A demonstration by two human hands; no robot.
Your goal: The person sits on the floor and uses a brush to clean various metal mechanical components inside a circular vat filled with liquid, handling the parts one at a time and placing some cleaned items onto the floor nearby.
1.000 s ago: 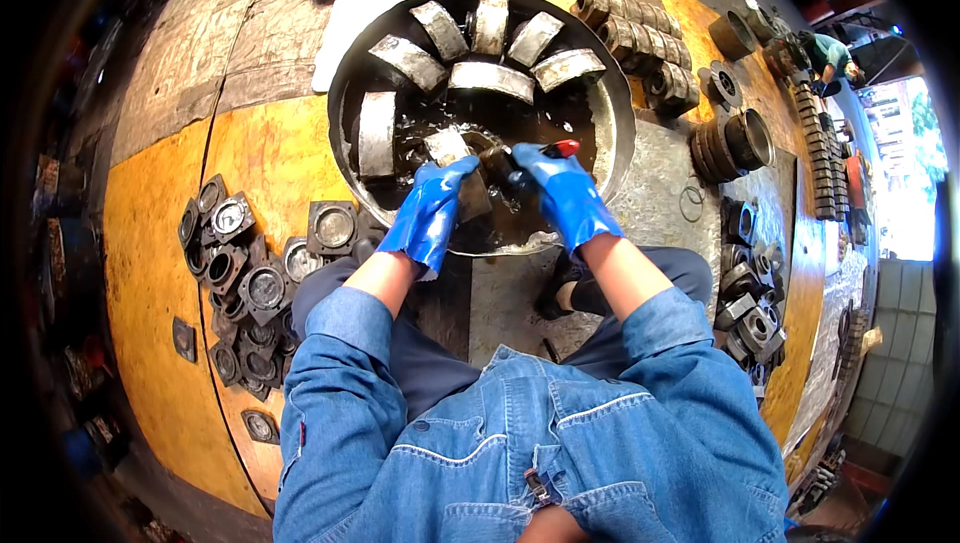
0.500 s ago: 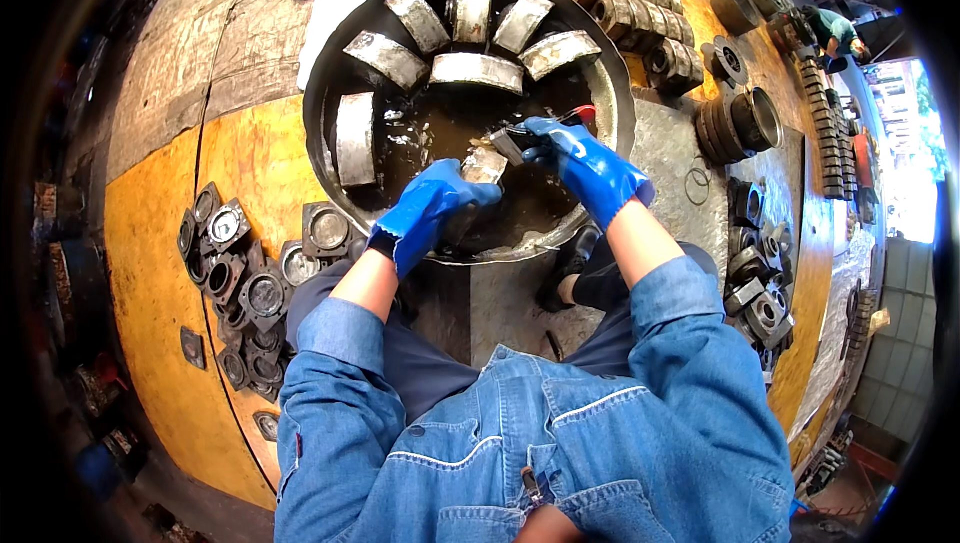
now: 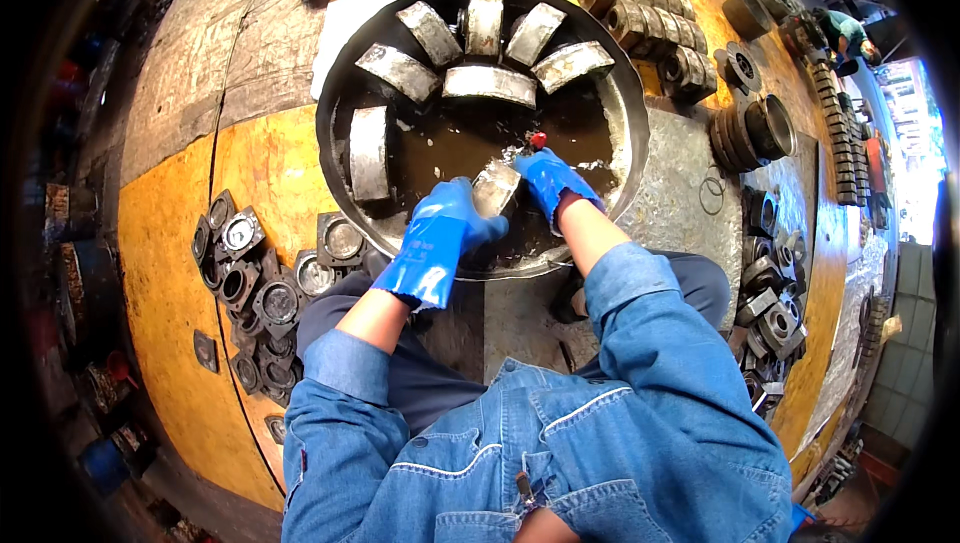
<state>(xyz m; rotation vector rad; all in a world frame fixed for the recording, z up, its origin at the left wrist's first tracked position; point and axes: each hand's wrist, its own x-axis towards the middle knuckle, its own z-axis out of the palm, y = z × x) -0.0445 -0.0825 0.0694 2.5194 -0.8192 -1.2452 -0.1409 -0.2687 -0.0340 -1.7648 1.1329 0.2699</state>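
Note:
My left hand (image 3: 440,226), in a blue rubber glove, grips the left side of a curved metal block (image 3: 496,189). The block is tilted in the near part of a round dark basin (image 3: 637,133) with murky brown liquid. My right hand (image 3: 556,183), gloved the same way, is closed at the block's upper right. A red-ended tool (image 3: 539,141) shows at its fingers, the rest hidden by the glove. Several similar pale curved blocks stand along the basin's far and left sides, among them a left block (image 3: 369,154) and a middle block (image 3: 490,86).
Dark square metal parts with round openings (image 3: 275,303) are piled on the left, with more metal parts (image 3: 775,323) on the right. Rows of rusty blocks (image 3: 640,23) and metal rings (image 3: 768,128) lie beyond the basin's right side. Another person (image 3: 845,33) bends at far right.
My right hand has moved left and down to the block, and its tool has turned, leaving only the red end visible. My left hand keeps its hold. The whole view has shifted slightly.

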